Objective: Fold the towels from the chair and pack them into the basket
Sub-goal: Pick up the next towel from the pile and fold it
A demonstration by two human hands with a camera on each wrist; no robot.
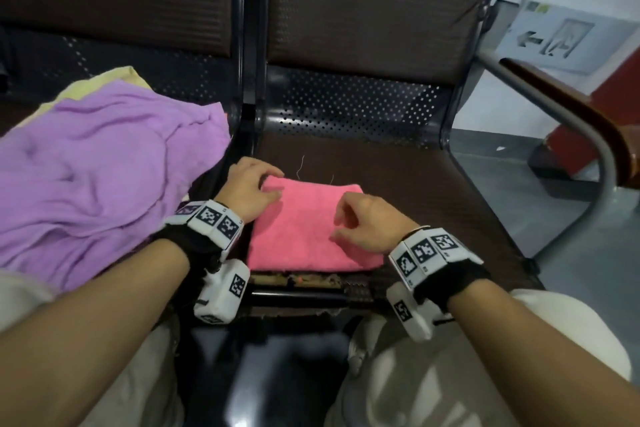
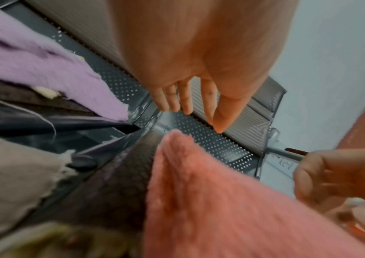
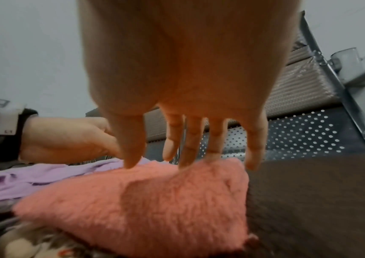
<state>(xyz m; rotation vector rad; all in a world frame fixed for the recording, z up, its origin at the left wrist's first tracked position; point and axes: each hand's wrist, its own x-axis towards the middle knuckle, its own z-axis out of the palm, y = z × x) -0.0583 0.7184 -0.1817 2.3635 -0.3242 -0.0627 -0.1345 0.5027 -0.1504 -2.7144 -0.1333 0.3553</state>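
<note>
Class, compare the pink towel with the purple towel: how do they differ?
The pink towel is folded into a flat rectangle; the purple towel lies loose and rumpled. Pink sits on the right seat under both hands; purple covers the left seat, untouched. Both are soft cloth resting on the chair.

Three towels: one pink towel (image 1: 304, 229), one purple towel (image 1: 97, 170), one yellow towel (image 1: 114, 80); two hands.

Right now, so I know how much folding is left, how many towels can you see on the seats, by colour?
Folded pink fluffy towel: 1
Crumpled purple cloth towel: 1
Pale yellow towel, mostly hidden under the purple one: 1
Total: 3 towels
</note>
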